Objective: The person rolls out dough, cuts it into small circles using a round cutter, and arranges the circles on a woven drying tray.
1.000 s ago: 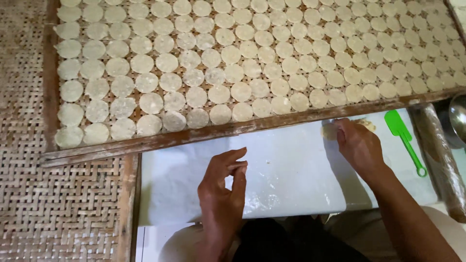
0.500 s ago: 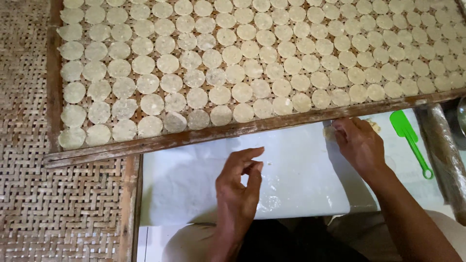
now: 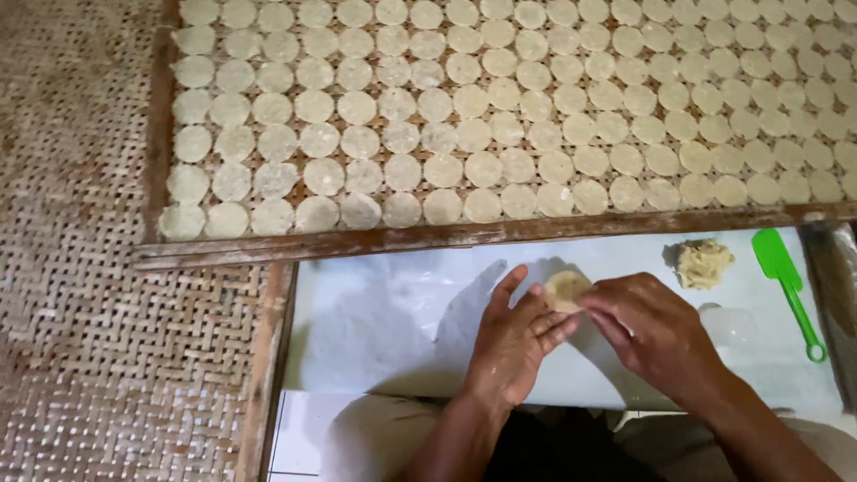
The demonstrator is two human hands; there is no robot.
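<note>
Between both hands, over the white board [image 3: 375, 330]: small pale dough disc [image 3: 568, 290], pinched at its right edge by right hand [image 3: 656, 330] fingertips, backed by the extended fingers of left hand [image 3: 518, 339]. Neither hand clenched; left flat and loose, right in a light pinch.

Advice for the flattening step:
- Keep pressure even, rotate the disc, avoid thin edges.
- Match size of the discs already on the wooden-framed woven tray [image 3: 268, 243] just beyond the hands.
- Support underneath when lifting; soft dough probably tears easily.

Right of right hand: dough lump [image 3: 703, 263], green spatula [image 3: 786, 286] farther right. Woven mat [image 3: 80, 312] well left of left hand.
</note>
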